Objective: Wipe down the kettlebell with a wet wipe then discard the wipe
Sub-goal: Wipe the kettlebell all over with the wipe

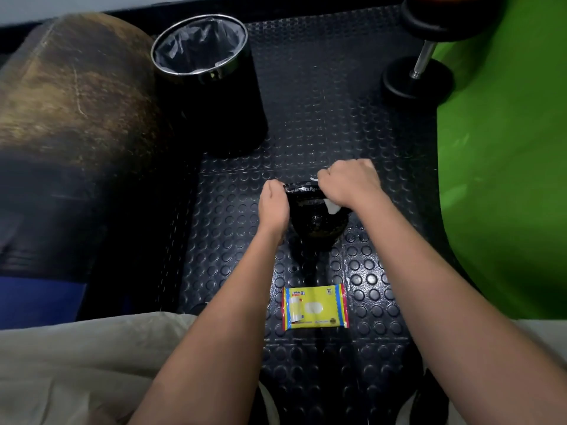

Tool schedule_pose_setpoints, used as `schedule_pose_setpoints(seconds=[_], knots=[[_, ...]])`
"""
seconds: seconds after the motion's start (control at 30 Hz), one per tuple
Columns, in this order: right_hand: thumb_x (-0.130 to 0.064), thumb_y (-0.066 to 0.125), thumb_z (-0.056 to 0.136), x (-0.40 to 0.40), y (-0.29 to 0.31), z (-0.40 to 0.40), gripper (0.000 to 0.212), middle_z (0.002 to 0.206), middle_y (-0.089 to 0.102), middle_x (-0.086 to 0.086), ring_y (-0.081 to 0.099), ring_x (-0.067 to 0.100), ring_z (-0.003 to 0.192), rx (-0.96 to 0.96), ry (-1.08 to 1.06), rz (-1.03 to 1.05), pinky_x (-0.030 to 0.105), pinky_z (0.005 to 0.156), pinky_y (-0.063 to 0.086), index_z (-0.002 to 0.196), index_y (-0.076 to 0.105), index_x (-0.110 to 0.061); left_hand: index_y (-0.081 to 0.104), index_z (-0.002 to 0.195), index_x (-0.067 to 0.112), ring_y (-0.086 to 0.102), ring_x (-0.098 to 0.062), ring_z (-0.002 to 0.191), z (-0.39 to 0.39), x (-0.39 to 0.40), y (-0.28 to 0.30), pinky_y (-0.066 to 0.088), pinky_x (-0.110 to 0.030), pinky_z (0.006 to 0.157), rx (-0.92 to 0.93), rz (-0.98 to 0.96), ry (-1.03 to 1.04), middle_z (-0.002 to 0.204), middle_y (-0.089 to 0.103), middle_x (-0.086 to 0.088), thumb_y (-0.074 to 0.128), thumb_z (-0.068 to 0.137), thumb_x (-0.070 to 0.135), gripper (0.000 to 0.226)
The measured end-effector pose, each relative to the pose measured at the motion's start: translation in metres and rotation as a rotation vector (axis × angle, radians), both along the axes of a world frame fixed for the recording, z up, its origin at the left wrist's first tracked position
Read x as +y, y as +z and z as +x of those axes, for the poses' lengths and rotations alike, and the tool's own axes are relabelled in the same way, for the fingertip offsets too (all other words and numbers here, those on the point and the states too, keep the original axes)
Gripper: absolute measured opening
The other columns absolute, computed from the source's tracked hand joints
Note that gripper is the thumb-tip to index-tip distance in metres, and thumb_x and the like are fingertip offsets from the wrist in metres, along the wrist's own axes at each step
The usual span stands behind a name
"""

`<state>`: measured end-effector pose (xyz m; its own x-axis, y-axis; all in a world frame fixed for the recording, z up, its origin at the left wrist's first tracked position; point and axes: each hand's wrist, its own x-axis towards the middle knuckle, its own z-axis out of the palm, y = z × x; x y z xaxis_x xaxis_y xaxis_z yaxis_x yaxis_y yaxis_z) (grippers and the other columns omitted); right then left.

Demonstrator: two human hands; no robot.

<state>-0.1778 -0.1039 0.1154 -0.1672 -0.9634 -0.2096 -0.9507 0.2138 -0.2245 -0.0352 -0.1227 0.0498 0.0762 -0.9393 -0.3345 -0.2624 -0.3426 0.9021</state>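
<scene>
— Which part of the job is this?

— The wiping, I'd say. The kettlebell [317, 223] sits on the studded floor mat [352, 124] right in the middle of the view, and both hands are up on its handle. The right hand [349, 185] is clenched over the right end of the handle with the white wipe [333, 207] bunched under it; a corner of it pokes out below the palm and another scrap shows by the knuckles.

— And the other one?

— The left hand [274, 204] is curled round the left end of the handle, steadying it as far as I can judge.

— So the round body hasn't been done?

— Can't tell from here. It looks dark and glossy, but whether that's wetness or just the finish, I won't guess.

— What next, then?

— Probably drawing the wipe along the handle and down over the body, with the left hand holding the weight steady so it doesn't roll. After that, the bin [211, 87] stands at about eleven o'clock from the kettlebell, lined with a bag and open at the top, so a short reach up and to the left would do for dropping the wipe.

— And that yellow thing?

— The pack of wipes [316, 306], lying flat at six o'clock, near the person's knees.
</scene>
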Motion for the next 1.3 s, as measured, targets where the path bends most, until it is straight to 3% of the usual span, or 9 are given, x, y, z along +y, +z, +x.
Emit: schedule_pose_setpoints(seconds=[0.17, 0.4, 0.57, 0.73, 0.8, 0.93, 1.03, 1.13, 1.3], knots=[[-0.022, 0.025, 0.101, -0.005, 0.010, 0.026, 0.045, 0.122, 0.065, 0.014, 0.056, 0.033, 0.114, -0.014, 0.088, 0.029, 0.047, 0.109, 0.031, 0.106, 0.068, -0.010, 0.052, 0.086, 0.020, 0.047, -0.019, 0.085, 0.001, -0.001, -0.003, 0.042, -0.038, 0.080, 0.019, 0.027, 0.028, 0.089, 0.054, 0.001, 0.028, 0.097, 0.025, 0.027], [-0.035, 0.014, 0.103, -0.003, 0.010, 0.039, 0.053, 0.095, 0.063, 0.010, 0.052, 0.029, 0.093, -0.296, 0.026, -0.043, 0.045, 0.100, 0.032, 0.075, 0.052, -0.011, 0.053, 0.090, 0.015, 0.046, -0.016, 0.081, 0.002, -0.001, -0.004, 0.040, -0.034, 0.073, 0.057, 0.021, 0.036, 0.087, 0.053, 0.001, 0.030, 0.099, 0.024, 0.027], [-0.029, 0.046, 0.093, -0.001, 0.003, 0.028, 0.038, 0.061, 0.055, 0.001, 0.048, 0.021, 0.059, -0.537, -0.091, -0.123, 0.033, 0.059, 0.041, 0.061, 0.052, -0.008, 0.053, 0.090, 0.016, 0.046, -0.017, 0.081, 0.001, 0.000, -0.001, 0.040, -0.034, 0.072, 0.058, 0.034, 0.025, 0.089, 0.053, 0.000, 0.030, 0.097, 0.024, 0.026], [-0.028, 0.073, 0.081, 0.007, 0.000, -0.002, 0.018, 0.067, 0.069, -0.015, 0.061, -0.005, 0.072, -0.587, -0.174, -0.220, 0.008, 0.059, 0.041, 0.066, 0.076, -0.018, 0.052, 0.095, 0.017, 0.044, -0.016, 0.084, -0.002, 0.002, 0.001, 0.040, -0.033, 0.073, 0.024, 0.020, -0.009, 0.093, 0.051, -0.001, 0.029, 0.097, 0.025, 0.025], [-0.028, 0.077, 0.076, 0.010, -0.001, -0.013, 0.013, 0.069, 0.069, -0.014, 0.061, -0.005, 0.072, -0.610, -0.238, -0.256, 0.010, 0.058, 0.040, 0.066, 0.075, -0.018, 0.051, 0.094, 0.017, 0.045, -0.018, 0.085, -0.002, 0.002, 0.000, 0.040, -0.035, 0.074, 0.014, 0.006, -0.010, 0.093, 0.052, -0.002, 0.028, 0.095, 0.028, 0.026], [-0.033, 0.073, 0.073, 0.009, -0.005, -0.024, 0.014, 0.076, 0.066, -0.010, 0.059, 0.006, 0.075, -0.542, -0.290, -0.244, 0.022, 0.064, 0.044, 0.071, 0.068, -0.020, 0.052, 0.092, 0.017, 0.046, -0.019, 0.086, 0.000, 0.001, 0.000, 0.042, -0.037, 0.077, 0.001, 0.007, -0.008, 0.093, 0.053, -0.002, 0.026, 0.088, 0.033, 0.031], [-0.035, 0.047, 0.090, 0.006, -0.010, -0.011, 0.034, 0.074, 0.061, -0.001, 0.055, 0.024, 0.079, -0.340, -0.210, -0.106, 0.034, 0.082, 0.044, 0.066, 0.059, -0.015, 0.052, 0.092, 0.016, 0.046, -0.018, 0.085, 0.001, 0.000, 0.000, 0.042, -0.037, 0.077, 0.004, 0.013, 0.000, 0.092, 0.052, -0.001, 0.026, 0.092, 0.030, 0.029], [-0.025, 0.026, 0.100, 0.007, -0.003, 0.009, 0.047, 0.101, 0.069, 0.014, 0.057, 0.033, 0.093, -0.074, -0.045, -0.064, 0.044, 0.099, 0.039, 0.091, 0.069, -0.009, 0.051, 0.090, 0.017, 0.045, -0.017, 0.083, 0.001, -0.001, -0.001, 0.042, -0.037, 0.077, 0.010, 0.013, 0.019, 0.091, 0.051, -0.001, 0.027, 0.095, 0.027, 0.026], [-0.017, 0.026, 0.101, 0.000, 0.012, 0.039, 0.040, 0.116, 0.068, 0.007, 0.061, 0.032, 0.108, 0.104, 0.167, -0.028, 0.045, 0.098, 0.036, 0.105, 0.066, -0.014, 0.049, 0.085, 0.017, 0.042, -0.017, 0.080, 0.001, -0.003, -0.004, 0.039, -0.036, 0.074, 0.029, 0.008, 0.048, 0.086, 0.049, 0.000, 0.030, 0.096, 0.023, 0.023]])
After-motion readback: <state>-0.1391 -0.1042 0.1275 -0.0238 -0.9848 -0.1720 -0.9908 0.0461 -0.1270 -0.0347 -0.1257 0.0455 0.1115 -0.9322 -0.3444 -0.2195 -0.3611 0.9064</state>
